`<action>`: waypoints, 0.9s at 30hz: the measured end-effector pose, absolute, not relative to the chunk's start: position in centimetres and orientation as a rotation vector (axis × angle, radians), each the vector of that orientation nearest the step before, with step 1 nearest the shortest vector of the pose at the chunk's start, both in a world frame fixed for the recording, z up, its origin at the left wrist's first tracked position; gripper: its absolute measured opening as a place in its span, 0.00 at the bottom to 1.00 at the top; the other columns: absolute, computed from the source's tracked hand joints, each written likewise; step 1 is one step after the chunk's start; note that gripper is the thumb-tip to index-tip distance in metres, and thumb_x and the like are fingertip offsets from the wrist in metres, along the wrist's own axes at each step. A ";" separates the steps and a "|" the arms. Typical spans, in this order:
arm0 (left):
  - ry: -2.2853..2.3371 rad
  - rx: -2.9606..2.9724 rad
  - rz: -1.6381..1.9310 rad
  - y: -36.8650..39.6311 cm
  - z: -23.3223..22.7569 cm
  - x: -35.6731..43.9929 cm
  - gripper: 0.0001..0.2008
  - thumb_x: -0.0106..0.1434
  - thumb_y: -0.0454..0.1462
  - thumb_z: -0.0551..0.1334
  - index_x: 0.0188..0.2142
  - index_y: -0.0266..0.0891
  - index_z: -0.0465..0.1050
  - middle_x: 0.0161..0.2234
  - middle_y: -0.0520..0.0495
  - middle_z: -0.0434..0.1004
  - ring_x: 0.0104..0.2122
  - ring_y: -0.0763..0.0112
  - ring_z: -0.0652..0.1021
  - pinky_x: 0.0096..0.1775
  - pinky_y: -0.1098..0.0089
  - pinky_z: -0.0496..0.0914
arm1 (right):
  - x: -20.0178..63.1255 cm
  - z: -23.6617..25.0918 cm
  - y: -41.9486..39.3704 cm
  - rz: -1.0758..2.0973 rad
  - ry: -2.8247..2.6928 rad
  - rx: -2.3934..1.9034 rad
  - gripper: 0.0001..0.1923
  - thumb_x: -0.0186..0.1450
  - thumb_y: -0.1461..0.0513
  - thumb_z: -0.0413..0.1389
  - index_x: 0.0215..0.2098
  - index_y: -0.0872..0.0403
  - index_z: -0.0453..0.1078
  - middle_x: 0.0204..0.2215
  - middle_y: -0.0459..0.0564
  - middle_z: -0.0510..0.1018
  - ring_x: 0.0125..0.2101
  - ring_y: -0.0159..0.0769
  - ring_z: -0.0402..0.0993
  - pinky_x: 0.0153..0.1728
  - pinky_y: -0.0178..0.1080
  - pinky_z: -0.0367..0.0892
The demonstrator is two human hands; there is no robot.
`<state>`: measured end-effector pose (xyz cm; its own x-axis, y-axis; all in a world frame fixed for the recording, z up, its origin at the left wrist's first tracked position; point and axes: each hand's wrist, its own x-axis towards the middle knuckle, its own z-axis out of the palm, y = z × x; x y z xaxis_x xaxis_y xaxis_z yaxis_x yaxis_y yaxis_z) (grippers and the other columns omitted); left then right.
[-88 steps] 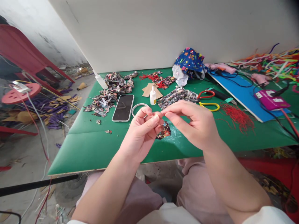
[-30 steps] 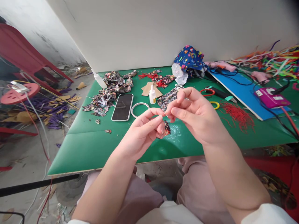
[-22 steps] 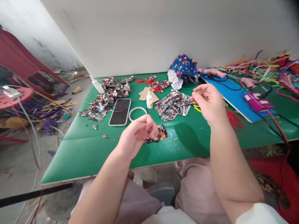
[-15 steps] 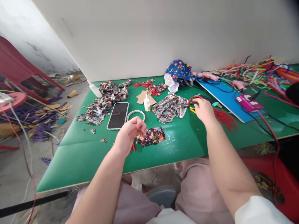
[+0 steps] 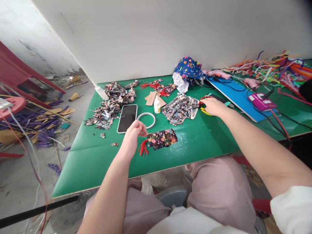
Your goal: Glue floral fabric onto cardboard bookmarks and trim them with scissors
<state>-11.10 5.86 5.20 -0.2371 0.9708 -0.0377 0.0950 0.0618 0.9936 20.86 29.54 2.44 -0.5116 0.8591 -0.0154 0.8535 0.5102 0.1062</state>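
My left hand (image 5: 133,132) rests on the green table (image 5: 97,159), fingers pinched on the end of a dark floral fabric piece (image 5: 163,138) with a red tassel (image 5: 143,148) that lies flat beside it. Stretched out to the right, my right hand (image 5: 212,106) covers the red and yellow handles of the scissors (image 5: 204,98), which lie next to a grey floral cloth (image 5: 179,109). Whether the fingers are closed around the handles cannot be made out.
A phone (image 5: 127,113), a white ring (image 5: 147,120) and a small glue bottle (image 5: 157,104) lie behind my left hand. Fabric scraps (image 5: 111,100) lie at the back left. A blue board (image 5: 237,97), a magenta device (image 5: 261,101) and cables lie at the right. Coloured strips (image 5: 275,66) pile at the far right.
My hands have parted. The left lowered the tasselled fabric piece onto the table. The right reached out to the right and came down on the scissors.
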 end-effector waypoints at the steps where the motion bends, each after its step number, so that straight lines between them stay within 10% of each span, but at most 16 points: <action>1: 1.565 1.221 1.231 5.7 4.9 -11.1 0.04 0.57 0.38 0.52 0.29 0.39 0.60 0.29 0.52 0.68 0.32 0.70 0.73 0.37 0.68 0.67 | 20.7 2.6 29.6 0.125 2.663 1.503 0.25 0.56 0.70 0.48 0.52 0.59 0.66 0.50 0.60 0.71 0.51 0.47 0.66 0.51 0.44 0.62; 10: 1.829 2.309 0.561 4.2 1.5 -7.5 0.19 0.66 0.37 0.49 0.52 0.33 0.67 0.57 0.38 0.65 0.60 0.57 0.61 0.59 0.56 0.58 | 21.5 2.5 30.0 0.085 2.540 1.478 0.27 0.53 0.70 0.52 0.52 0.56 0.65 0.50 0.58 0.71 0.49 0.47 0.67 0.46 0.43 0.65; 22: 1.843 2.447 0.286 3.5 0.7 -5.6 0.36 0.61 0.54 0.52 0.59 0.29 0.58 0.61 0.35 0.58 0.61 0.49 0.59 0.59 0.50 0.55 | 23.0 5.3 28.8 -0.130 2.590 1.816 0.27 0.46 0.64 0.59 0.44 0.62 0.64 0.48 0.68 0.66 0.51 0.60 0.61 0.50 0.56 0.56; 27: 1.941 2.460 0.421 3.4 0.5 -4.6 0.41 0.59 0.59 0.48 0.62 0.31 0.53 0.63 0.34 0.50 0.63 0.47 0.52 0.60 0.46 0.51 | 24.2 6.0 25.2 -0.640 2.681 2.070 0.22 0.46 0.63 0.57 0.41 0.58 0.62 0.39 0.59 0.70 0.44 0.51 0.66 0.48 0.54 0.57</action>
